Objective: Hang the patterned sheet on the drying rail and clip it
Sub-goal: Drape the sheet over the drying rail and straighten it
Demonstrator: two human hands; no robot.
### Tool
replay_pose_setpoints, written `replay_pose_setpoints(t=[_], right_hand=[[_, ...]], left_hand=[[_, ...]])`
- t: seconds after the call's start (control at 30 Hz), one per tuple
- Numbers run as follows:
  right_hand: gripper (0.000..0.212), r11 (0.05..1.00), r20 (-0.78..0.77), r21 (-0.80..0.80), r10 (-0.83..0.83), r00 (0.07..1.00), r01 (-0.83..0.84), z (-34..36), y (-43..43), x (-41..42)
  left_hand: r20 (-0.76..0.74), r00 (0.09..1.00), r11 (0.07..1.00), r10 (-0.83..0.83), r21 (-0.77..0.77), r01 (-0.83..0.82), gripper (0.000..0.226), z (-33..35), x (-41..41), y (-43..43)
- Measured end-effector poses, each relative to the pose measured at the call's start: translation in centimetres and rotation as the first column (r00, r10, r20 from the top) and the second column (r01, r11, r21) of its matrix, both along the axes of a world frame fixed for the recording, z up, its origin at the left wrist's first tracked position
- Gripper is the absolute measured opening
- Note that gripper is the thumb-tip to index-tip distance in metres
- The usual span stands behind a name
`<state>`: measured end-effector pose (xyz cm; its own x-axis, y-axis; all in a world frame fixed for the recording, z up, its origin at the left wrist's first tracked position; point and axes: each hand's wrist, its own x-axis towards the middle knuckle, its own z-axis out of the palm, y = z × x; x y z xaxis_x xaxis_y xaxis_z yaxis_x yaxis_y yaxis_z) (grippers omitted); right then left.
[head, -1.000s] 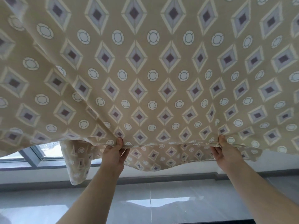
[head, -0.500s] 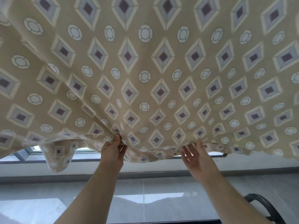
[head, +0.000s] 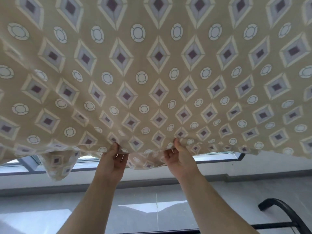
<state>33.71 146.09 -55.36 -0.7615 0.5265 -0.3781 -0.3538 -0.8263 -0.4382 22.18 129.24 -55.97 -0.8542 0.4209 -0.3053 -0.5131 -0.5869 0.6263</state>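
Observation:
The patterned sheet (head: 158,73) is beige with grey-purple diamonds and white rings. It spreads overhead and fills the upper two thirds of the head view. My left hand (head: 113,161) pinches its lower hem left of centre, thumb on the near face. My right hand (head: 179,157) pinches the same hem a short way to the right. A loose fold of the sheet hangs behind and between the two hands. The drying rail and any clips are hidden by the cloth.
A window (head: 20,164) with a dark frame runs along the far wall below the sheet's edge. Grey glossy floor tiles (head: 152,208) lie beneath my arms. A black curved metal frame (head: 285,211) stands at the lower right.
My right hand let go of the hem on the right, moved left along it with fingers open, and now pinches it close to my left hand, which kept its grip.

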Motion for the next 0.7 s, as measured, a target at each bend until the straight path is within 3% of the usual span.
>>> replay_pose_setpoints(t=[0.17, 0.37, 0.47, 0.7], right_hand=[[0.009, 0.996, 0.062, 0.084, -0.008, 0.998, 0.003, -0.1, 0.5, 0.2], [0.006, 0.978, 0.173, 0.207, -0.062, 0.983, 0.025, -1.5, 0.8, 0.5], [0.004, 0.970, 0.180, 0.240, -0.075, 0.981, 0.030, -1.9, 1.1, 0.6], [0.009, 0.952, 0.178, 0.305, -0.082, 0.981, 0.025, -3.6, 2.0, 1.7]], left_hand=[[-0.021, 1.000, 1.000, 0.017, 0.017, -0.017, 0.013, -0.1, 0.1, -0.9], [-0.136, 0.986, 0.967, 0.101, -0.221, -0.129, 0.009, -1.2, -0.1, -0.9], [-0.172, 0.977, 0.947, 0.130, -0.270, -0.173, 0.025, -1.9, -0.2, -0.5], [-0.182, 0.981, 0.949, 0.072, -0.289, -0.123, 0.033, -3.4, 0.7, -0.2]])
